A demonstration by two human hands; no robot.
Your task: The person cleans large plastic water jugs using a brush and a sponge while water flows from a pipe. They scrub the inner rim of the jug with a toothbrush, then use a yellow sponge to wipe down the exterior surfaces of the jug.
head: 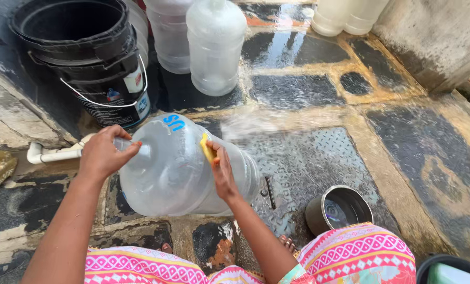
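Observation:
A large clear plastic water jug (pixel 177 168) lies tilted on its side on the wet floor, neck pointing left. My left hand (pixel 102 152) grips the jug's neck. My right hand (pixel 221 171) presses a small yellow sponge (pixel 208 149) against the jug's upper side. Water splashes over the floor just right of the jug.
A stack of black buckets (pixel 88 58) stands at the back left, and two clear jugs (pixel 214 44) stand upright behind. A white pipe (pixel 51 154) lies at the left. A small steel pot (pixel 340 209) with water sits near my knee. A concrete wall (pixel 434 37) rises at the right.

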